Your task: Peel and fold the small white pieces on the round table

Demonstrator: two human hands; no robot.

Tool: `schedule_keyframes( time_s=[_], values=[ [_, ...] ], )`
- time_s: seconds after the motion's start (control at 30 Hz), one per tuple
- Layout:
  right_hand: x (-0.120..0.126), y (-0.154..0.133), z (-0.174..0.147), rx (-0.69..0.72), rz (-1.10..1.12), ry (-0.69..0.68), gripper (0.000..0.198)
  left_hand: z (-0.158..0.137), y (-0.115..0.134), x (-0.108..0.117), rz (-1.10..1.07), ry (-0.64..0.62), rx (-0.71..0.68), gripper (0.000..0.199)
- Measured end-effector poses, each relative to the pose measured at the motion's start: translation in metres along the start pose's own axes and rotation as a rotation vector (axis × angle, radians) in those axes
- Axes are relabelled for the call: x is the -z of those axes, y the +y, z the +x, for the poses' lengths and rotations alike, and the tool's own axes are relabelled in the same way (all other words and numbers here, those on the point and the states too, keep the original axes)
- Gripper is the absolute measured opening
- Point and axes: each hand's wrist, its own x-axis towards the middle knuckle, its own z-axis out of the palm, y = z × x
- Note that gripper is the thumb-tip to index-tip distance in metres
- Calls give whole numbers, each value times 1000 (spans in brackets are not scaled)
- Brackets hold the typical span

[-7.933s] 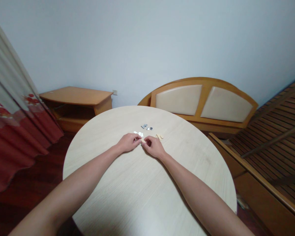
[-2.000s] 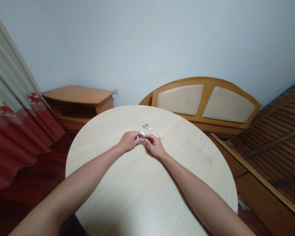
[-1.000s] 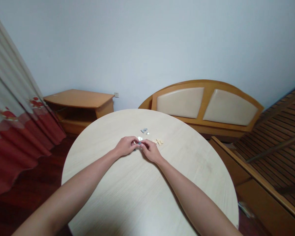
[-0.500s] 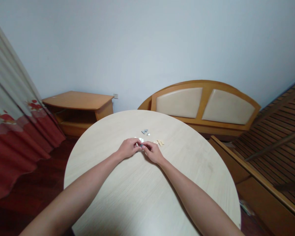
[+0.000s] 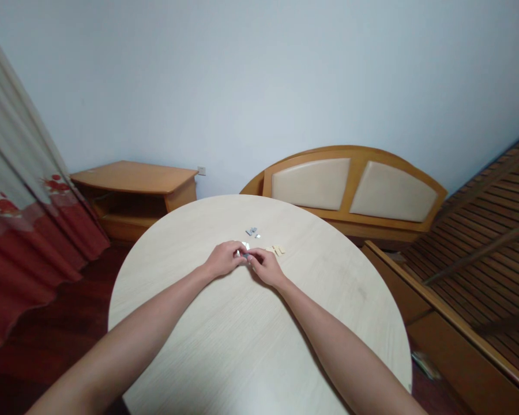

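My left hand (image 5: pixel 225 258) and my right hand (image 5: pixel 264 266) meet over the middle of the round table. Between their fingertips they pinch a small dark grey piece (image 5: pixel 245 255), mostly covered by the fingers, so its exact kind cannot be made out. Just behind the fingers lies a white piece (image 5: pixel 247 245), partly hidden by my left hand. Several small grey pieces (image 5: pixel 251 231) lie farther back, with a small white square (image 5: pixel 258 236) near them. To the right, beyond my right hand, is a group of pale yellow flat pieces (image 5: pixel 279 251).
The pale round table (image 5: pixel 190 351) fills the foreground. Behind it stand a wooden cabinet (image 5: pixel 142 176) at left and a headboard (image 5: pixel 346 202) at right. A slatted bed frame (image 5: pixel 480 259) runs along the right side, and a red and white curtain (image 5: pixel 34 230) hangs at left.
The view has shifted slightly, so the scene sits a little farther left. Both hands stay together at the dark grey piece, with only small finger movement.
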Motion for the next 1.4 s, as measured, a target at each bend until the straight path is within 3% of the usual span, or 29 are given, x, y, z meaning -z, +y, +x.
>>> schedule_keyframes(
  time_s=[0.93,1.4],
  values=[
    [0,-7,5,-30,3,-47,24,-3,-4,5,-52,-9,-39,16],
    [2,-8,4,-31,0,-68,26,-2,-5,4,-92,-16,51,15]
  ],
)
